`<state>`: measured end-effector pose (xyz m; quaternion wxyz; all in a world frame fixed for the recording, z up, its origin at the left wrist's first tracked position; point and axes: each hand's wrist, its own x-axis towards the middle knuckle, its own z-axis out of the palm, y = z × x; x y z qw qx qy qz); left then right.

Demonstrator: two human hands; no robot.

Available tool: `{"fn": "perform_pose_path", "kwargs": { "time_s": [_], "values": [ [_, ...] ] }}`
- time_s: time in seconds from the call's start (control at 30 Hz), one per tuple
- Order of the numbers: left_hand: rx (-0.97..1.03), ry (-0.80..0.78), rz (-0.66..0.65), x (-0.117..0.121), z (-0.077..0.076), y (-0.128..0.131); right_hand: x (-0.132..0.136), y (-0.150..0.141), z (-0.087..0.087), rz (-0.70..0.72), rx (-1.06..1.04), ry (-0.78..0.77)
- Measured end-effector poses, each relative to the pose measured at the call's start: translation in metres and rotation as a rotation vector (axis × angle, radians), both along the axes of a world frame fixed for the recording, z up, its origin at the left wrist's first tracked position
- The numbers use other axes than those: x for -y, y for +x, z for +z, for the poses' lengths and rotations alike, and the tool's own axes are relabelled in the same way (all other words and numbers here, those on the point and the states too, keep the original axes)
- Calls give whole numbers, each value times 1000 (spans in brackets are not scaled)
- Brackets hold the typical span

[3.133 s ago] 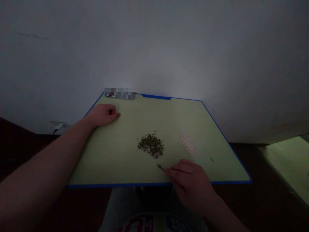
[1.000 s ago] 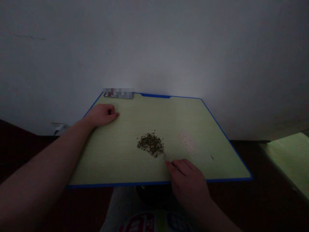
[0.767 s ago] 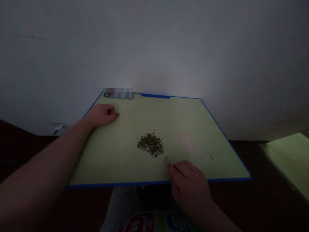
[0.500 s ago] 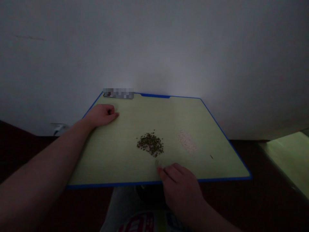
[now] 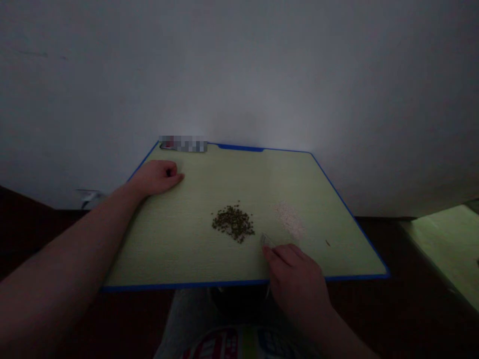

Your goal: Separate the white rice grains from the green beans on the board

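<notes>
My right hand (image 5: 297, 274) pinches a slim pair of metal tweezers (image 5: 267, 240), their tips apart just above the board between two heaps. To their left lies a heap of small dark green beans (image 5: 232, 222), with a few pale grains among them. A loose patch of white rice-like grains (image 5: 290, 219) lies beyond the tweezers to the right. My left hand (image 5: 159, 177) rests on the board's left side in a loose fist, with a dark hollow between curled fingers and thumb; nothing shows in it.
The pale board table (image 5: 202, 264) has a blue rim and stands against a grey wall. A flat, blurred-out object (image 5: 183, 144) sits at its far left corner. A tiny brown sliver (image 5: 328, 243) lies right. Another pale surface (image 5: 449, 239) is at far right.
My right hand with the tweezers moved from near the beans to the rice side, back left near the front of the beans, then right again. My left hand stayed still.
</notes>
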<state>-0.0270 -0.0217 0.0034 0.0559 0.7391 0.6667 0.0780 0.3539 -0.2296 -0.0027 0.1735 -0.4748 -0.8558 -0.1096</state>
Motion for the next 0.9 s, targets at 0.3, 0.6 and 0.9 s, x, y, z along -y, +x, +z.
{"fn": "perform_pose_path", "kwargs": {
  "time_s": [0.3,0.6,0.9],
  "values": [
    [14,-3,9,1,0,1,5,5,4,38,-66,16],
    [13,5,-13,1,3,2,-3,-11,2,101,-51,-2],
    [5,3,-5,1,2,1,-24,5,-2,-48,31,1]
  ]
}}
